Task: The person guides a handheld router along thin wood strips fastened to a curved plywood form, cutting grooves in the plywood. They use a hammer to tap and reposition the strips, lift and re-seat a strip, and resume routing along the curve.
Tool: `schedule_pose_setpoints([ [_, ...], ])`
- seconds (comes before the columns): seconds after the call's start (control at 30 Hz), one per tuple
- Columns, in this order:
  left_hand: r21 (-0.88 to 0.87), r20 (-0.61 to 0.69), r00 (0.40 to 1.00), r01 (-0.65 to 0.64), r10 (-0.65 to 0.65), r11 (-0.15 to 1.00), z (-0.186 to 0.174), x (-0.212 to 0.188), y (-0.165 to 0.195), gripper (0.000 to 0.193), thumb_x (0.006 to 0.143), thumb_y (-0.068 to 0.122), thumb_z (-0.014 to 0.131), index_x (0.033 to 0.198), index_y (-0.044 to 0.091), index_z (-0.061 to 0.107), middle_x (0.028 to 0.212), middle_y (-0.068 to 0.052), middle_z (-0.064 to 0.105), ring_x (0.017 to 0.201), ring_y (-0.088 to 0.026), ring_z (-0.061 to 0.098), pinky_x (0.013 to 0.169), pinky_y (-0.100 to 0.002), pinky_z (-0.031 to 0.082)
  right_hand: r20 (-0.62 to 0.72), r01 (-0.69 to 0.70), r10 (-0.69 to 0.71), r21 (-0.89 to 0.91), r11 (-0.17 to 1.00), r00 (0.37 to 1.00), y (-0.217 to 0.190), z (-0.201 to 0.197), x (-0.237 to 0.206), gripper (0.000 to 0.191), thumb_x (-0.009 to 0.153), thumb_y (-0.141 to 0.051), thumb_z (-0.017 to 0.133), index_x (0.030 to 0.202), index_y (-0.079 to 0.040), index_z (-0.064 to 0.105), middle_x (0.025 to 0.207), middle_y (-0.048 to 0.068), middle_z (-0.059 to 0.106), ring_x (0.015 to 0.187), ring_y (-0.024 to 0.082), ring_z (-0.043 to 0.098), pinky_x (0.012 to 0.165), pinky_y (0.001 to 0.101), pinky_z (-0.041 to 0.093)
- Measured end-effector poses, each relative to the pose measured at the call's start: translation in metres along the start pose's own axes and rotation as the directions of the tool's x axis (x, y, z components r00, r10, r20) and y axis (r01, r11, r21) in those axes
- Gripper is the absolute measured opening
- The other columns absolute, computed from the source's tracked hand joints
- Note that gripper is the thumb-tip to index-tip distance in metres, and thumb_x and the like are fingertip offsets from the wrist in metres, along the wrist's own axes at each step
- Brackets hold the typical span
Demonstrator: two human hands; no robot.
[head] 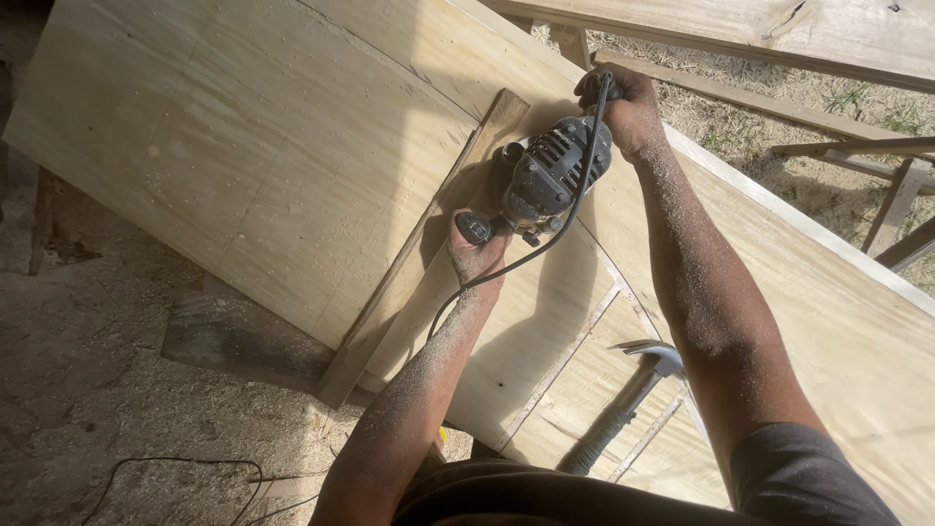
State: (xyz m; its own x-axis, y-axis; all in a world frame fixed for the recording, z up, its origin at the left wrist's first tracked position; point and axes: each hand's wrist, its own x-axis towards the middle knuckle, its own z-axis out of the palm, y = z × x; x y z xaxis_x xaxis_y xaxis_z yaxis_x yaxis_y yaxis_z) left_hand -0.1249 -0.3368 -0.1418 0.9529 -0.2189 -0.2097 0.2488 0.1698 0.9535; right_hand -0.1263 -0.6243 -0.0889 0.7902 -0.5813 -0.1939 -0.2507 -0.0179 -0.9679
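Note:
A black hand-held router stands on a large pale plywood sheet. My left hand grips its near knob handle. My right hand grips the far handle at the sheet's upper edge. The tool's black cord loops from the top down past my left wrist. A narrow wooden strip lies diagonally on the sheet just left of the router. Sawdust covers both forearms.
A claw hammer lies on the plywood between my arms. Wooden planks and a timber frame stand at the upper right over dry grass. Sawdust-covered ground with a cable is at the lower left.

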Motion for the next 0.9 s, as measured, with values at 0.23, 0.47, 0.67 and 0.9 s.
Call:
schedule_pose_setpoints([
  [0.23,-0.128,0.002,0.999,0.042,-0.042,0.991,0.004,-0.002,-0.004,0.036,0.072,-0.007,0.079,0.095,0.007,0.055,0.09,-0.002,0.06,0.08,-0.011,0.061,0.067,-0.03,0.059,0.116,0.057,-0.054,-0.019,0.998,0.992,0.001,-0.006,0.004,0.031,0.079,0.0,0.085,0.107,-0.005,0.072,0.099,0.007,0.073,0.093,0.018,0.073,0.085,0.0352,0.063],
  [0.47,-0.132,0.007,1.0,-0.018,0.019,0.991,0.006,-0.003,-0.014,0.035,0.073,-0.012,0.077,0.092,0.006,0.054,0.09,-0.004,0.061,0.08,-0.013,0.061,0.068,-0.031,0.058,0.151,0.141,-0.124,-0.108,0.984,0.981,-0.001,-0.011,-0.001,0.033,0.087,-0.013,0.091,0.112,-0.006,0.071,0.099,0.009,0.074,0.096,0.02,0.076,0.091,0.035,0.065],
  [0.67,-0.137,-0.055,0.998,0.012,-0.019,0.991,0.007,0.005,-0.01,0.037,0.071,-0.013,0.079,0.09,0.008,0.056,0.089,-0.004,0.062,0.081,-0.013,0.062,0.072,-0.032,0.059,0.139,0.105,-0.083,-0.154,0.982,0.987,-0.018,-0.006,0.001,0.033,0.082,-0.013,0.084,0.111,-0.011,0.069,0.099,0.008,0.074,0.097,0.017,0.077,0.09,0.0347,0.065],
  [0.9,-0.134,-0.086,0.989,0.105,-0.117,0.985,0.006,0.012,-0.003,0.037,0.068,-0.013,0.078,0.092,0.009,0.058,0.088,-0.003,0.064,0.081,-0.014,0.065,0.076,-0.032,0.061,0.102,0.106,-0.085,-0.221,0.97,0.991,-0.022,0.0,0.004,0.029,0.085,-0.011,0.09,0.107,-0.01,0.071,0.102,0.007,0.074,0.097,0.019,0.075,0.091,0.0379,0.064],
])
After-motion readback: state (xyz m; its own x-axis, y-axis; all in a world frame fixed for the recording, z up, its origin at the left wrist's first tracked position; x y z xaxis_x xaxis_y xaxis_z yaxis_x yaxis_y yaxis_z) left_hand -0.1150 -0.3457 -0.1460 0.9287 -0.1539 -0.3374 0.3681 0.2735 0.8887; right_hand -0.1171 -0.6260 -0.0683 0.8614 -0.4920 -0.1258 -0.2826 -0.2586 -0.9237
